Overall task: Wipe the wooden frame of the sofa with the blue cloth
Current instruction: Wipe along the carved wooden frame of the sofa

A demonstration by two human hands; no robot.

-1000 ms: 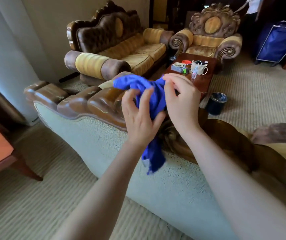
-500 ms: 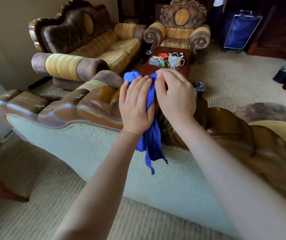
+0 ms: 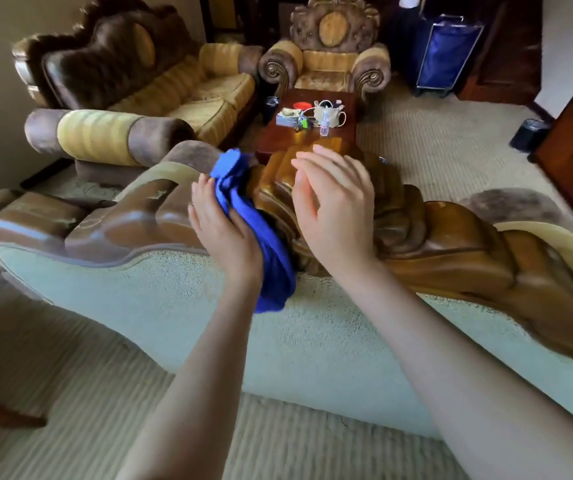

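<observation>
Left hand (image 3: 224, 233) is gripping the soft, light cloth (image 3: 260, 233) bunched against the frame (image 3: 451, 244); right hand (image 3: 333, 209) is hovering open, holding nothing

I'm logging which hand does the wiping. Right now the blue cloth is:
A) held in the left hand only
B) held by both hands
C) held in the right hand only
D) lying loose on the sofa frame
A: the left hand grips the blue cloth against the carved wooden frame, while the right hand is open with nothing in it.

Likely a home lounge: carved sofas (image 3: 132, 84), armchair (image 3: 326, 60), coffee table (image 3: 309, 133).
</observation>
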